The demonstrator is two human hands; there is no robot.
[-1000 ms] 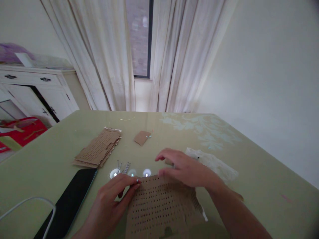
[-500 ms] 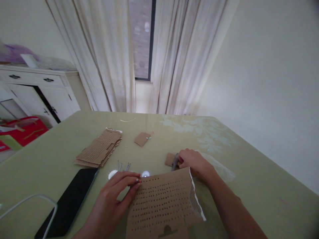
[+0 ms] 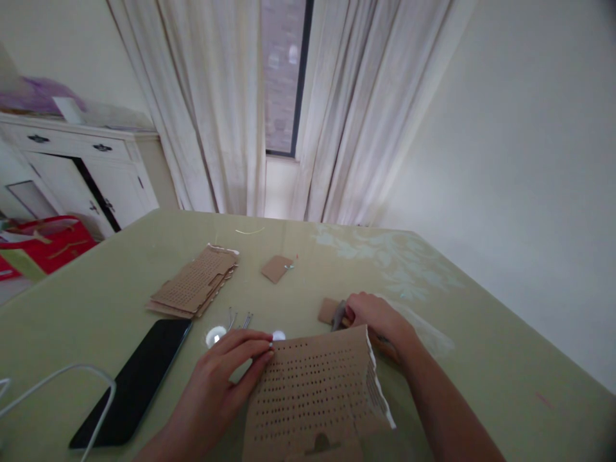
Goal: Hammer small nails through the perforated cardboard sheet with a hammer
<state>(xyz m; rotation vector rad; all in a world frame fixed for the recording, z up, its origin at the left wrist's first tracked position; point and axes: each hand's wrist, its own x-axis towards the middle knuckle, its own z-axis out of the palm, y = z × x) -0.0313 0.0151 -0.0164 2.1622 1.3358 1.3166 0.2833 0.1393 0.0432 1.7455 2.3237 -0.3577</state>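
Note:
A stack of brown perforated cardboard sheets (image 3: 312, 398) lies on the green table (image 3: 481, 359) in front of me. My left hand (image 3: 226, 375) rests flat on its left edge, fingers together. My right hand (image 3: 378, 321) is closed around a small dark tool (image 3: 338, 316) just beyond the stack's far right corner, beside a small cardboard scrap (image 3: 328, 310). Several thin metal pins (image 3: 239, 319) lie above my left hand.
A second pile of perforated cardboard (image 3: 195, 290) sits at the left, a small cardboard piece (image 3: 276, 268) beyond. A black phone (image 3: 132, 380) with a white cable (image 3: 58, 388) lies near left. A white cabinet (image 3: 77, 173) and red bag (image 3: 45, 244) stand behind.
My right hand moved off the stack's top edge to the right and closed on the dark tool. The left hand stayed on the stack. The view shifted slightly.

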